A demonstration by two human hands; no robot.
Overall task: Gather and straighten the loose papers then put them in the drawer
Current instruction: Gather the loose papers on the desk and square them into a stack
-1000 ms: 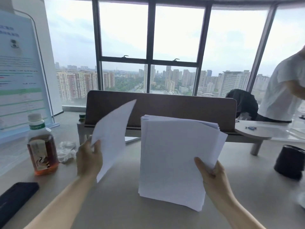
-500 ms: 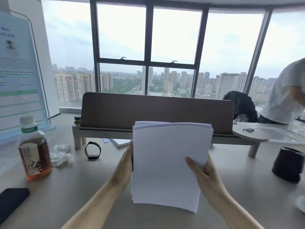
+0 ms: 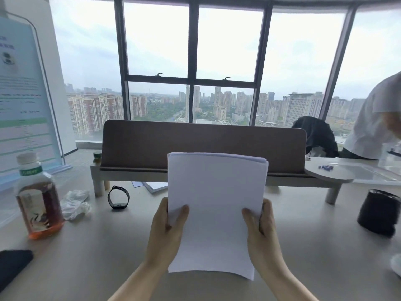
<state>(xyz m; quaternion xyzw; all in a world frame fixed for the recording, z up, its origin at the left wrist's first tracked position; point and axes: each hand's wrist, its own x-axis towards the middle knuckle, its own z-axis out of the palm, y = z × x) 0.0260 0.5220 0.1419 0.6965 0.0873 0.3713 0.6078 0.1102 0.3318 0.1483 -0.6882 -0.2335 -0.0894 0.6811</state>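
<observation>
A stack of white papers (image 3: 214, 203) stands upright in front of me above the desk, its top edges nearly level. My left hand (image 3: 167, 231) grips the stack's left edge with the thumb on the front sheet. On the other edge, my right hand (image 3: 260, 231) holds the stack the same way. A few more sheets (image 3: 155, 185) lie flat under the desk shelf behind the stack. No drawer is in view.
A tea bottle (image 3: 38, 198), crumpled plastic (image 3: 74, 203) and a black wristband (image 3: 118, 197) sit at the left. A brown-backed shelf (image 3: 204, 146) spans the desk. A black cup (image 3: 379, 211) stands at the right, a dark object (image 3: 13, 266) at bottom left. A person (image 3: 375, 122) stands far right.
My left hand brought a single sheet into the stack, then took the stack's left edge. The stack now stands squarer, held from both sides.
</observation>
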